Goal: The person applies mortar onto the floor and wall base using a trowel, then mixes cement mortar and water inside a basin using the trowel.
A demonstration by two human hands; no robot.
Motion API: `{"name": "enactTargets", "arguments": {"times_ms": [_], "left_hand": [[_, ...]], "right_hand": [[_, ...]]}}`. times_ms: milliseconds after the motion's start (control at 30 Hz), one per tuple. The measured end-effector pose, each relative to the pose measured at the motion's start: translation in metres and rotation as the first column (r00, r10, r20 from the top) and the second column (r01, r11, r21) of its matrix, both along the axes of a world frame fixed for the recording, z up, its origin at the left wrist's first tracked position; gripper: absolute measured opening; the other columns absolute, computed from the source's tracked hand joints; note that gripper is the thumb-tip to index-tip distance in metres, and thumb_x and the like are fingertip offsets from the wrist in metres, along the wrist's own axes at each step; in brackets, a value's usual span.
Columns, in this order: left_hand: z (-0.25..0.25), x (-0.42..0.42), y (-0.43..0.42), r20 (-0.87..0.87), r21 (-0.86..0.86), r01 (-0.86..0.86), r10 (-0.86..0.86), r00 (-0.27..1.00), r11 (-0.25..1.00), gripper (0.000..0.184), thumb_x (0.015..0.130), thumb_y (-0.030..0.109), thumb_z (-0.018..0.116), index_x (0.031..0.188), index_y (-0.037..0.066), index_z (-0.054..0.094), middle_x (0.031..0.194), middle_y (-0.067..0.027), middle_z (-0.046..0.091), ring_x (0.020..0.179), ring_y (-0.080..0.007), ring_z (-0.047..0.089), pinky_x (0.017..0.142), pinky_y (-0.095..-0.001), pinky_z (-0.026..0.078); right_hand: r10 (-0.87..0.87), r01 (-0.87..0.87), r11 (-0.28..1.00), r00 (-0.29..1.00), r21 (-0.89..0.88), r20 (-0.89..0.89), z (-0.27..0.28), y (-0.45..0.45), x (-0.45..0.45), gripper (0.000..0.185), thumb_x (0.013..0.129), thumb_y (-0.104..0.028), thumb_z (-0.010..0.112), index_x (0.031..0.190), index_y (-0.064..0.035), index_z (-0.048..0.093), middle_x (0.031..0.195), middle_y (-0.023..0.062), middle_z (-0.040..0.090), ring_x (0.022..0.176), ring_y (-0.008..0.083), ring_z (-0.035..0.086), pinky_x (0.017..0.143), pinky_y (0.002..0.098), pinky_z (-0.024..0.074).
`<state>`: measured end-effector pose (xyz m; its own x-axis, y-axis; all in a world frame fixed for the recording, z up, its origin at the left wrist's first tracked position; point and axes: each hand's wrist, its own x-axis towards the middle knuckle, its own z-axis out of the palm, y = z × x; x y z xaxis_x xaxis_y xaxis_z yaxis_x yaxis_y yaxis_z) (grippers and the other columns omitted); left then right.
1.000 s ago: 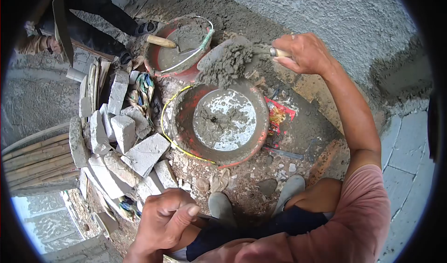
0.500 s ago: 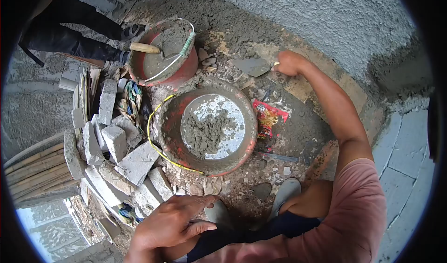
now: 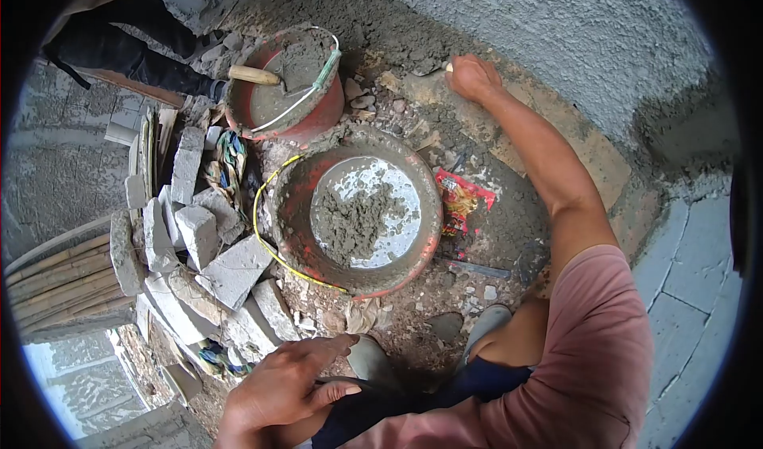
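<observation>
My right hand [image 3: 475, 78] is closed around the handle of a trowel [image 3: 430, 68]. Its blade is mostly hidden, pushed in at the edge of the wet mortar heap [image 3: 381, 29] along the wall base. Low in the view, my left hand [image 3: 290, 381] lies over my knee with fingers stretched out and holds nothing. Between my hands stands a reddish bucket [image 3: 433, 246] with a yellow handle; lumpy mortar [image 3: 358, 222] and watery liquid lie inside it. Behind it, a second red bucket [image 3: 322, 115] contains mortar and a wooden-handled trowel [image 3: 254, 75].
Broken blocks [image 3: 199, 234] and bamboo poles [image 3: 63, 282] are piled at the left. A red and yellow packet [image 3: 459, 201] lies right of the near bucket. Another person's dark-trousered legs [image 3: 119, 56] are at the upper left. A rough plastered wall [image 3: 556, 44] rises at the upper right.
My right hand has moved forward and slightly left with the trowel, from bare ground to the mortar heap. The trowel blade, fully visible before, is now mostly hidden. My left hand has stayed put.
</observation>
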<state>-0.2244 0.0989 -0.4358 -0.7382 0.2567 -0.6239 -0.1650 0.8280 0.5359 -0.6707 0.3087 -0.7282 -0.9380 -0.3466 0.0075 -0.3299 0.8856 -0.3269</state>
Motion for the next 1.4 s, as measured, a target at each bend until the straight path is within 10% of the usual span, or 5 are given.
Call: {"name": "enactTargets", "arguments": {"times_ms": [300,500,733,900,1400], "left_hand": [[0.001,0.025,-0.017,-0.107,0.011,0.125,-0.123,0.987,0.992,0.065,0.093,0.046,0.072,0.139,0.003,0.059,0.115,-0.0196,0.071,0.106,-0.0383,0.069,0.095,-0.0455,0.055],[0.014,0.044,-0.015,-0.267,0.031,0.240,-0.224,0.938,0.970,0.064,0.095,0.051,0.066,0.138,0.004,0.060,0.109,-0.0166,0.071,0.101,-0.0335,0.070,0.093,-0.0423,0.054],[0.021,0.050,-0.015,-0.243,0.007,0.224,-0.216,0.946,0.975,0.064,0.095,0.050,0.067,0.137,0.003,0.060,0.110,-0.0163,0.071,0.101,-0.0329,0.070,0.091,-0.0425,0.054],[0.020,0.048,-0.015,-0.109,-0.045,0.114,-0.118,0.987,0.992,0.066,0.095,0.054,0.064,0.140,0.005,0.059,0.113,-0.0166,0.071,0.106,-0.0357,0.068,0.094,-0.0445,0.054],[0.003,0.011,-0.016,-0.001,-0.014,0.043,-0.043,0.999,0.999,0.072,0.095,0.051,0.067,0.143,0.000,0.052,0.116,-0.0278,0.070,0.109,-0.0446,0.068,0.096,-0.0484,0.053]], "right_hand": [[0.276,-0.265,0.961,0.930,0.077,-0.241,0.158,0.040,0.105,0.027,0.093,-0.032,0.070,0.100,-0.0061,0.068,0.089,0.0190,0.073,0.081,0.0412,0.071,0.073,0.0515,0.0566],[0.560,-0.528,0.813,0.595,0.245,-0.577,0.191,0.024,0.162,0.023,0.093,-0.031,0.071,0.102,-0.0106,0.066,0.091,0.0122,0.071,0.075,0.0363,0.070,0.066,0.0481,0.0561],[0.259,-0.259,0.966,0.965,-0.011,-0.035,0.147,0.052,0.096,0.028,0.089,-0.028,0.075,0.096,-0.0018,0.072,0.074,0.0115,0.068,0.064,0.0254,0.066,0.059,0.0378,0.0520],[0.314,-0.358,0.932,0.707,-0.063,0.633,0.073,0.137,0.047,0.031,0.086,-0.029,0.077,0.096,0.0002,0.075,0.069,0.0049,0.064,0.062,0.0135,0.059,0.060,0.0348,0.0503],[-0.160,0.152,0.985,0.981,0.083,0.105,0.029,0.032,-0.039,0.037,0.091,-0.029,0.065,0.115,-0.0033,0.074,0.127,0.0224,0.069,0.120,0.0397,0.066,0.100,0.0470,0.0532]]}}
